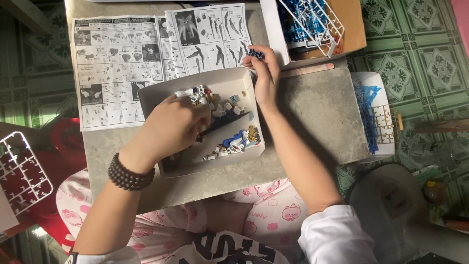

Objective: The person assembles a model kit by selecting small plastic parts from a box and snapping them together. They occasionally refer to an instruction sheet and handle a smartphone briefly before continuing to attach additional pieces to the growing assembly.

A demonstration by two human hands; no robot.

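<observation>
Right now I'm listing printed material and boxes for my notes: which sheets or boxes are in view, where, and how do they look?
Instruction sheet: table's far left, flat, white with grey diagrams.
Shallow box: centre, white, holding small parts; left hand inside.
Open box: far right, white outside, brown inside, blue and white part frames.

A home hobby spot: patterned green floor tiles right of the hands, pajama-clad lap below them, low stone table under them.

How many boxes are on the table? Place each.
3: open tray in the middle, box of plastic frames top right, third box at right edge; none seems hidden.
</observation>
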